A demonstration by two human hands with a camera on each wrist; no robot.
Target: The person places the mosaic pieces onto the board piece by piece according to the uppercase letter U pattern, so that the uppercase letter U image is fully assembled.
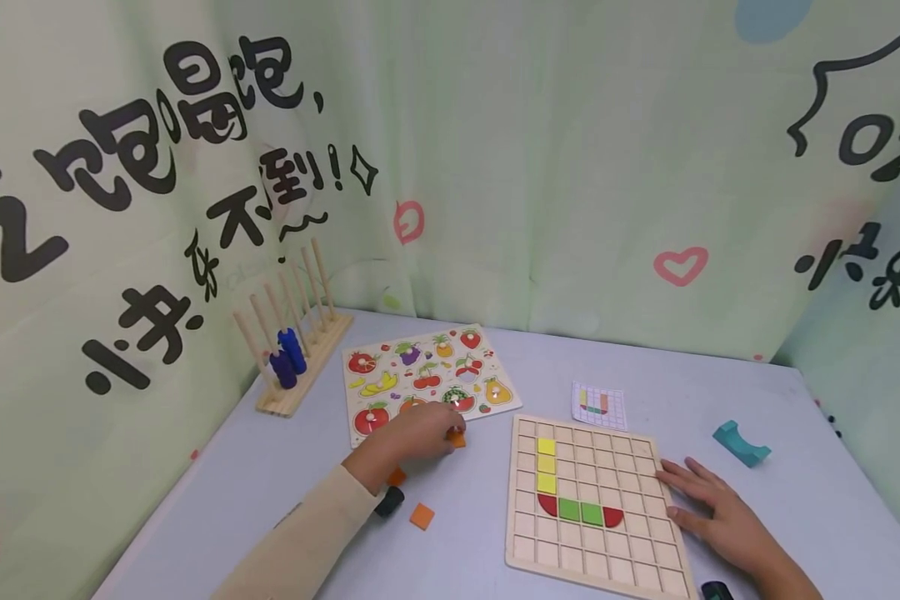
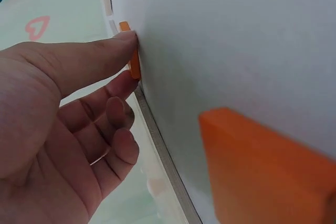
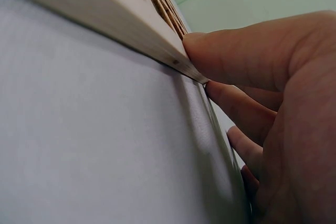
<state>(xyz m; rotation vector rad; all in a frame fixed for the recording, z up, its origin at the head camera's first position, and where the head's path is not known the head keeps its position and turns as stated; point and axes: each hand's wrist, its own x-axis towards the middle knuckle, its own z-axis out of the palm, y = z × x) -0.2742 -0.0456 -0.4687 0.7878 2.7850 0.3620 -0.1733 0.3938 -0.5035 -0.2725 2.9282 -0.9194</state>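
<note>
My left hand (image 1: 420, 432) pinches an orange square tile (image 2: 135, 65) between thumb and a finger, low over the table near the fruit puzzle's front corner. Two more orange tiles lie by that arm: one tile (image 1: 422, 517) in plain sight, another tile (image 1: 396, 477) partly behind the wrist. A wooden grid board (image 1: 600, 457) holds a column of yellow squares (image 1: 546, 464), with green squares (image 1: 569, 509) and red rounded pieces (image 1: 612, 517) in a row below. Along the board's right edge, my right hand (image 1: 720, 508) rests with extended fingers, thumb and fingertips at the rim.
Behind the board lies a small pattern card (image 1: 615, 408). The fruit puzzle (image 1: 401, 375) is at the back left, beside a wooden peg rack (image 1: 273, 406) carrying blue and purple pieces. To the right sits a teal curved block (image 1: 742, 443). A printed curtain (image 1: 570, 167) encloses the table.
</note>
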